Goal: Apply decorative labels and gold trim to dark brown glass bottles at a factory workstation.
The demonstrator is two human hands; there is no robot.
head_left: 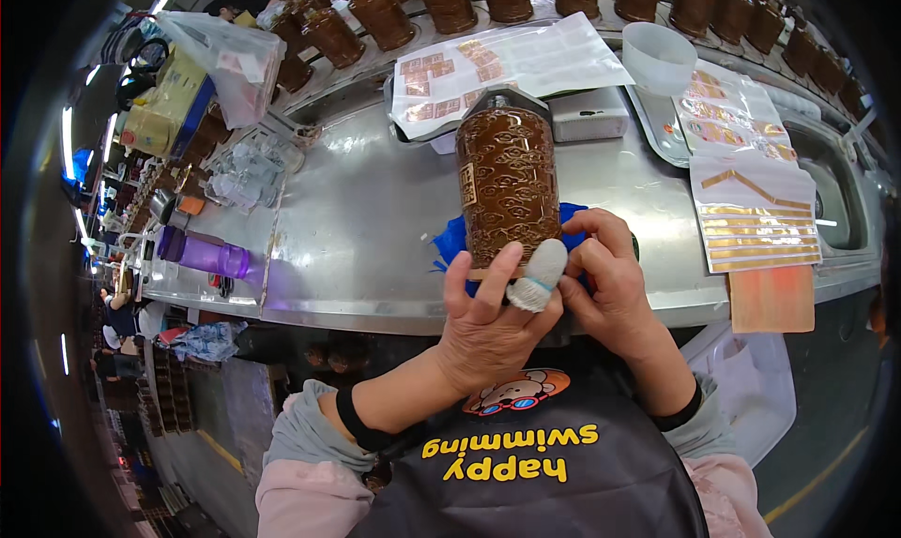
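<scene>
A brown bottle (510, 177) with a raised pattern and a small framed label on its left side lies on a blue cloth (452, 242), its dark neck away from me. At its near end is my left hand (488, 322), fingers stretched and apart, fingertips against or just before the bottle. One of its fingers wears a white fabric finger cover (540, 275). My right hand (608, 280) sits close by at the bottle's lower right, thumb and fingers bent together in a pinch. What they pinch, if anything, is hidden.
Behind the bottle, sticker sheets (526, 55) lie over a tray beside a white box (589, 116). Gold strip sheets (755, 214), a plastic cup (659, 60) and a sink (833, 186) are right. A purple water bottle (205, 253) stands left. Several brown bottles (380, 17) line the back.
</scene>
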